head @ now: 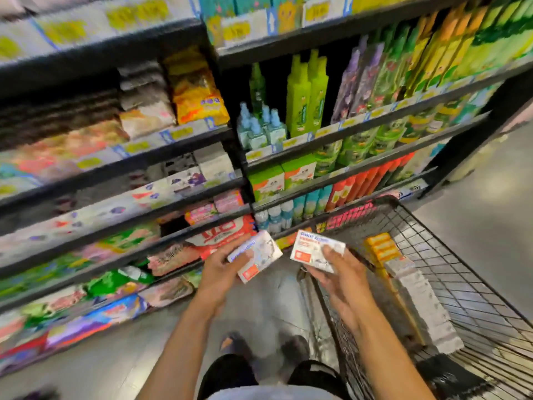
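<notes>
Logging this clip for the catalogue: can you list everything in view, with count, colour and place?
Left box: one, white with orange patch, held before the low shelves.
Right box: one, white with orange patch, held just right of the first.
Cart: one, black wire, at right.
White cartons: a row, count unclear, inside it.
Orange cartons: a few, inside it, far end.
Shelving: black, stocked, left and ahead.
Lime bottles: two, middle shelf.
Pale blue bottles: several, beside them.
Left hand: grips left box.
Right hand: grips right box.
</notes>
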Demonstrator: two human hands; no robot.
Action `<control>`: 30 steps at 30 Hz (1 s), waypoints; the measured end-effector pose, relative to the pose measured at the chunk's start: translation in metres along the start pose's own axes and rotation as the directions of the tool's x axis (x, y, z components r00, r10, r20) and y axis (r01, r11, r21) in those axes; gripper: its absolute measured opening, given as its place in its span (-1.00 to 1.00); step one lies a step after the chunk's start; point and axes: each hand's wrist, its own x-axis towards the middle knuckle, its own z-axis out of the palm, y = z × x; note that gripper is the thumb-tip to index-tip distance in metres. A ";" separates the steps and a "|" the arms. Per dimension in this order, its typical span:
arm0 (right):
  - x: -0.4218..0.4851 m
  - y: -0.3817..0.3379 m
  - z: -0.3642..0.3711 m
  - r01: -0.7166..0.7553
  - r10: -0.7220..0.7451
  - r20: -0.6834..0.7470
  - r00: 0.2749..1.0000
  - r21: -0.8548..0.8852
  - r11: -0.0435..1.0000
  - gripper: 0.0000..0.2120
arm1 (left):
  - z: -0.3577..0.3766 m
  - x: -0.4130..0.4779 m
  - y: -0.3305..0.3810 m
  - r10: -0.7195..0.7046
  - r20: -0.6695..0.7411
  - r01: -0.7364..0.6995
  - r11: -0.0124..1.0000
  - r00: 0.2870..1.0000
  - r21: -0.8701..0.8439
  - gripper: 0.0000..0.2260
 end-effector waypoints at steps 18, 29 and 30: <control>-0.125 0.173 0.185 0.067 0.049 0.350 0.935 -0.312 0.948 -0.64 | -0.292 -0.152 -0.023 0.031 -0.320 -0.134 0.942 0.947 -0.307 -0.63; -0.202 0.275 0.310 0.142 0.047 0.435 0.899 -0.390 0.910 -0.66 | -0.451 -0.224 -0.017 0.068 -0.419 -0.206 0.933 0.906 -0.294 -0.74; -0.206 0.280 0.319 0.148 0.047 0.447 0.894 -0.392 0.908 -0.66 | -0.460 -0.227 -0.015 0.067 -0.424 -0.208 0.932 0.903 -0.297 -0.74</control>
